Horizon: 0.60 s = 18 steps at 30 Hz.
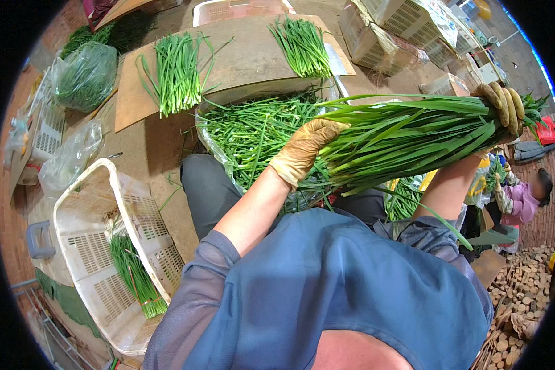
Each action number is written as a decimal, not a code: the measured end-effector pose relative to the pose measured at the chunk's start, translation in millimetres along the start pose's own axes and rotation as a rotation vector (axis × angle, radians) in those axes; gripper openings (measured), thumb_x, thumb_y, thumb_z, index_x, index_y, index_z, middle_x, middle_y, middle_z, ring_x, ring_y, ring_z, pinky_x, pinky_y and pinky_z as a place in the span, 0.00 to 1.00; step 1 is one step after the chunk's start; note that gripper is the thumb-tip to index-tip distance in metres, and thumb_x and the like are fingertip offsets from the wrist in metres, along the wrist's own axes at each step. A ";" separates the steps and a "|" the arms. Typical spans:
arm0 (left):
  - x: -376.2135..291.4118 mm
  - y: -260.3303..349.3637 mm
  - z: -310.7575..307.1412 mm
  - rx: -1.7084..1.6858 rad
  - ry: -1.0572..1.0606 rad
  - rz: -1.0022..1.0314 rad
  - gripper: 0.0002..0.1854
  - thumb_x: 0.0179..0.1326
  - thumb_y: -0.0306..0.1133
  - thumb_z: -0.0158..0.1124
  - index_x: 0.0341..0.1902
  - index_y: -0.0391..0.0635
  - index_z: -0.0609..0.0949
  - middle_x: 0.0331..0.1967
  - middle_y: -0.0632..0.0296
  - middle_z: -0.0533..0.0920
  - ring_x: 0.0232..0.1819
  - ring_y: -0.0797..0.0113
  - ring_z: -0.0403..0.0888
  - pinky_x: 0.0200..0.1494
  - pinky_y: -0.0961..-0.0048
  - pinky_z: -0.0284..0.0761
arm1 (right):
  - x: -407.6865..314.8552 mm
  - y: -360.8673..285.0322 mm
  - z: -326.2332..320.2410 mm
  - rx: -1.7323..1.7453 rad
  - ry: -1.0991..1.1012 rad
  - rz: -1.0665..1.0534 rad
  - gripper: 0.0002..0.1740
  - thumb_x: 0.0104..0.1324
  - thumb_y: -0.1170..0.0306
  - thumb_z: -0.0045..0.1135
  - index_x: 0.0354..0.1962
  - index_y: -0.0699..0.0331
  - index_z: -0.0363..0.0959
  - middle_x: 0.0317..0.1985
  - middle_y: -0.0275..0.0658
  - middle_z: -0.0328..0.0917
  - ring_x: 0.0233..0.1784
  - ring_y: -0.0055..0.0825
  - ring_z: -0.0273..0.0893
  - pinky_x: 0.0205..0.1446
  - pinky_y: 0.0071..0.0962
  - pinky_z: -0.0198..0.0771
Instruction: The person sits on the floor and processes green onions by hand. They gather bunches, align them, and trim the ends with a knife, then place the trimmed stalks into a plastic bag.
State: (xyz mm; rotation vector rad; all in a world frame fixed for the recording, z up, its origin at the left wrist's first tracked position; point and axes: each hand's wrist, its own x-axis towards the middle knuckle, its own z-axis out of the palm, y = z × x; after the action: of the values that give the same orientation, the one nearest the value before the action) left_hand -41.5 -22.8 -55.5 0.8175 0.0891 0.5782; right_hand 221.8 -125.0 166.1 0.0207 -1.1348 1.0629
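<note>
A large bunch of long green garlic chives [411,138] lies across in front of me. My right hand [502,108], in a stained glove, is closed round its leafy end at the right. My left hand [312,145], in a thin stained rubber glove, pinches leaves at the bunch's pale stem end. Below the stems is a lined container heaped with loose chive stalks [249,134]. On the board [240,55] beyond lie two smaller piles, one at the left [178,76] and one at the right [303,48].
A white plastic crate [115,185] at my left holds a banded chive bundle [136,273]. A filled plastic bag [85,76] stands at the upper left. Crates [388,41] are stacked at the upper right. Another person [522,201] sits at the far right, near stacked cut wood [520,282].
</note>
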 end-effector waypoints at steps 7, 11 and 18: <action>0.7 11.6 -12.0 0.273 0.121 0.089 0.16 0.61 0.42 0.66 0.40 0.40 0.82 0.35 0.66 0.83 0.40 0.78 0.75 0.48 0.78 0.70 | -0.1 3.3 2.7 -0.005 -0.034 0.022 0.13 0.53 0.73 0.65 0.22 0.49 0.67 0.15 0.18 0.74 0.24 0.12 0.69 0.46 0.21 0.63; -9.3 18.7 -39.7 0.454 0.051 0.124 0.18 0.64 0.42 0.62 0.45 0.37 0.82 0.40 0.61 0.83 0.46 0.73 0.76 0.56 0.76 0.67 | -1.7 10.7 3.2 -0.143 -0.075 0.071 0.11 0.58 0.73 0.60 0.22 0.49 0.67 0.15 0.18 0.76 0.24 0.10 0.71 0.44 0.18 0.63; -44.5 36.0 -117.3 1.931 0.503 -0.521 0.15 0.56 0.41 0.61 0.44 0.47 0.84 0.38 0.48 0.82 0.43 0.52 0.79 0.50 0.59 0.75 | -1.4 -3.8 0.1 -0.074 -0.108 0.021 0.11 0.57 0.72 0.64 0.24 0.49 0.68 0.17 0.18 0.77 0.24 0.10 0.71 0.46 0.18 0.63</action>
State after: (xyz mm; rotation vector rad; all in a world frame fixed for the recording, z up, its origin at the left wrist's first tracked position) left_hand -129.6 51.3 -117.2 2.3592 1.4435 0.0004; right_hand 224.3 -128.1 166.9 0.0079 -1.2734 1.0482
